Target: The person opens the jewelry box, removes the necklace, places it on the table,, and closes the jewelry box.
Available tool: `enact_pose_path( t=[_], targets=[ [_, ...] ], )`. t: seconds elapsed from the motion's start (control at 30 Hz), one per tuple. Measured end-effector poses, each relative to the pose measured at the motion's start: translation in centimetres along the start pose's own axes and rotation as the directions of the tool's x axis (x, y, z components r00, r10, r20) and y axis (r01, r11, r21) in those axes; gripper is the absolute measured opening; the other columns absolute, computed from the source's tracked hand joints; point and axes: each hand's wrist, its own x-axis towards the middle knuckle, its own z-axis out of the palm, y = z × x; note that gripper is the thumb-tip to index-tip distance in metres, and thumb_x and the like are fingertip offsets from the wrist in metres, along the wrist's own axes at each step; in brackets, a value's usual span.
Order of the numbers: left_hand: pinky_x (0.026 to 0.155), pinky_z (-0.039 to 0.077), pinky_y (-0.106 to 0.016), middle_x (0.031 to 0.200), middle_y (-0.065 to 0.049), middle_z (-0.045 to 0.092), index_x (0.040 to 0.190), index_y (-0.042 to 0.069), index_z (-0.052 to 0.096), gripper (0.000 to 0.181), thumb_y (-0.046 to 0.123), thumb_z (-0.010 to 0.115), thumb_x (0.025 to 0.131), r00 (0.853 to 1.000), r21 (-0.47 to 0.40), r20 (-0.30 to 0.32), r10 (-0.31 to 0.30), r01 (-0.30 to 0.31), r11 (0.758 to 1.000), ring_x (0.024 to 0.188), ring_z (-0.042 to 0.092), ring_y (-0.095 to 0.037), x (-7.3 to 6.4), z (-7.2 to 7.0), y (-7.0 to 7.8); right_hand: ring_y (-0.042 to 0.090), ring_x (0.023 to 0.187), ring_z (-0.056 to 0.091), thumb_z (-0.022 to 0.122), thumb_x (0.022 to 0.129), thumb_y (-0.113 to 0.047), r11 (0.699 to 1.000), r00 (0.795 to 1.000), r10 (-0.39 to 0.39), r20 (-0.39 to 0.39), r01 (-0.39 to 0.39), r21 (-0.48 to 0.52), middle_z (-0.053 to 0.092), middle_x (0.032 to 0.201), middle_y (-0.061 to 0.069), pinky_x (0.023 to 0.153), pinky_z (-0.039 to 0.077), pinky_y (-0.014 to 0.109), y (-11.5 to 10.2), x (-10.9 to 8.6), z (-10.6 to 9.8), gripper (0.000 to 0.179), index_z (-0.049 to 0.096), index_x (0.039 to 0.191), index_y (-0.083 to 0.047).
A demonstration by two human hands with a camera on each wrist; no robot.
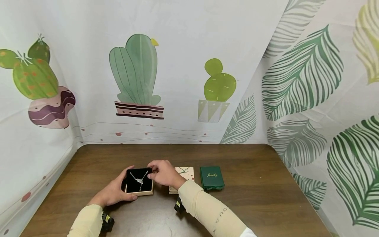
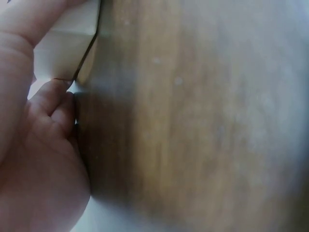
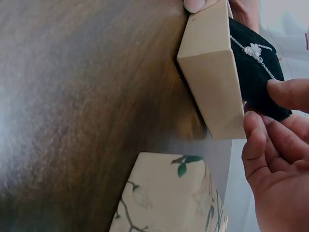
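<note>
A small cream box (image 1: 148,193) stands toward the left of the table, its wall plain in the right wrist view. My left hand (image 1: 113,191) grips it from the left, thumb along the near side and fingers at the far corner. Inside sits a black velvet pad (image 3: 253,89), tilted with one edge raised above the box rim. A silver necklace (image 1: 139,180) with a leaf-like pendant lies across the pad. My right hand (image 3: 280,179) pinches the pad's right edge, thumb on top and fingers below. In the left wrist view only the box's side (image 2: 67,48) shows.
Right of the box, a cream floral-patterned lid (image 1: 185,171) lies partly under my right forearm. Farther right is a dark green box (image 1: 212,176) marked "Jewelry". A patterned cloth (image 1: 177,65) hangs behind the wooden table (image 1: 251,204).
</note>
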Motion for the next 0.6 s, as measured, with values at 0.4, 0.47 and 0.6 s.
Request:
enact_pose_path(
  t=[0.4, 0.47, 0.6],
  targets=[
    [0.088, 0.049, -0.037, 0.135, -0.019, 0.059, 0.163, 0.017, 0.022, 0.118, 0.031, 0.096, 0.072, 1.0, 0.006, 0.006, 0.004, -0.004, 1.0, 0.1, 0.06, -0.021, 0.12, -0.01, 0.11, -0.001, 0.078, 0.06, 0.076, 0.094, -0.012, 0.996, 0.999, 0.039, -0.008, -0.038, 0.086, 0.073, 0.092, 0.001, 0.073, 0.051, 0.018, 0.02, -0.29, 0.17, 0.027, 0.074, 0.122, -0.008],
    [0.088, 0.049, -0.038, 0.134, -0.019, 0.06, 0.163, 0.016, 0.022, 0.118, 0.032, 0.096, 0.072, 1.0, 0.009, 0.006, 0.008, -0.008, 1.0, 0.1, 0.06, -0.022, 0.12, 0.01, 0.07, -0.001, 0.079, 0.061, 0.076, 0.094, -0.012, 0.995, 0.999, 0.038, -0.013, -0.037, 0.093, 0.074, 0.093, 0.001, 0.074, 0.051, 0.018, -0.03, -0.35, 0.16, 0.027, 0.075, 0.121, -0.009],
    [0.089, 0.049, -0.04, 0.136, -0.02, 0.059, 0.163, 0.016, 0.023, 0.117, 0.031, 0.096, 0.073, 1.0, 0.013, -0.003, 0.015, -0.015, 1.0, 0.103, 0.06, -0.023, 0.06, 0.01, -0.07, -0.002, 0.08, 0.061, 0.076, 0.095, -0.012, 0.993, 0.999, 0.034, -0.016, -0.032, 0.112, 0.075, 0.094, 0.001, 0.074, 0.052, 0.018, -0.18, -0.45, 0.14, 0.026, 0.075, 0.121, -0.01]
  ],
)
